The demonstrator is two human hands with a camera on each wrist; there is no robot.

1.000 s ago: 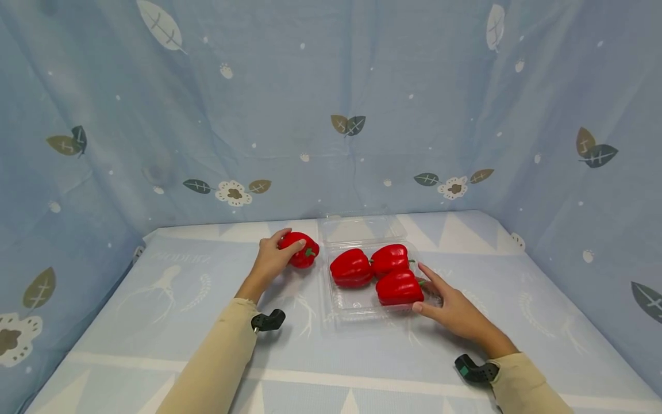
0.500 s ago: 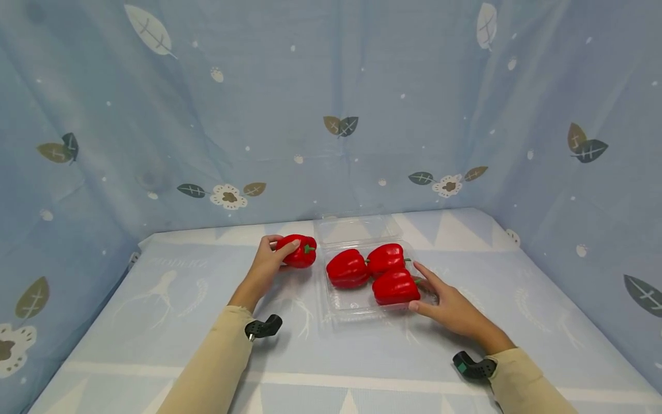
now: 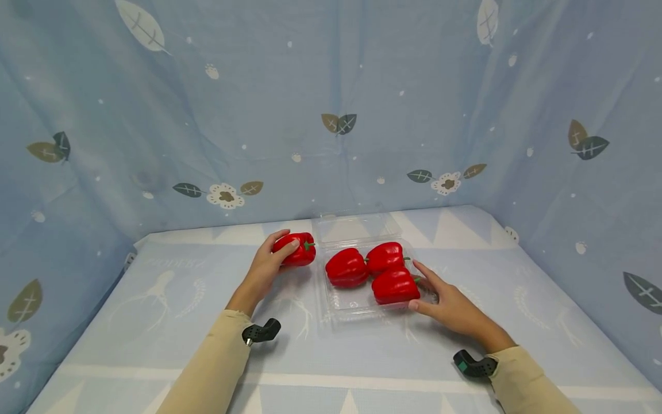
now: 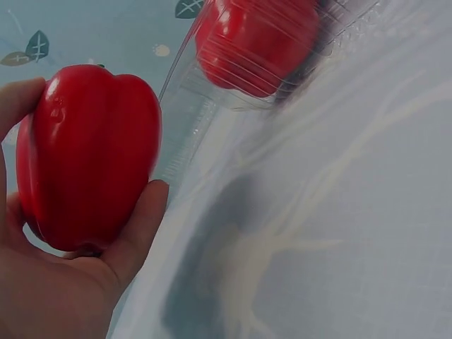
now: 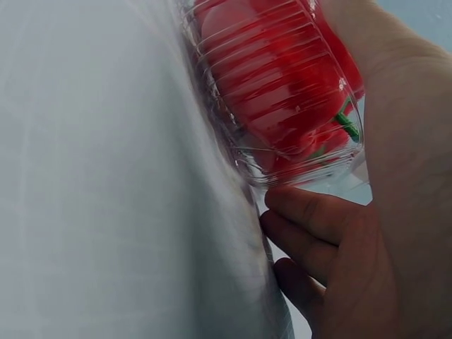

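1. I see three red peppers in the clear container, its lid open toward the tabletop's far edge.
2. My left hand grips a fourth pepper, left of it.
3. My right hand, loosely spread, holds nothing, by its right wall.

Light-blue printed curtain hangs behind and along both sides, lightly creased — motifs: green and brown leaves, white-petalled flowers, small pale spots. Table cover pale blue-grey, with white band, triangles, faint antler print. Lighting diffuse — shadows soft-edged.
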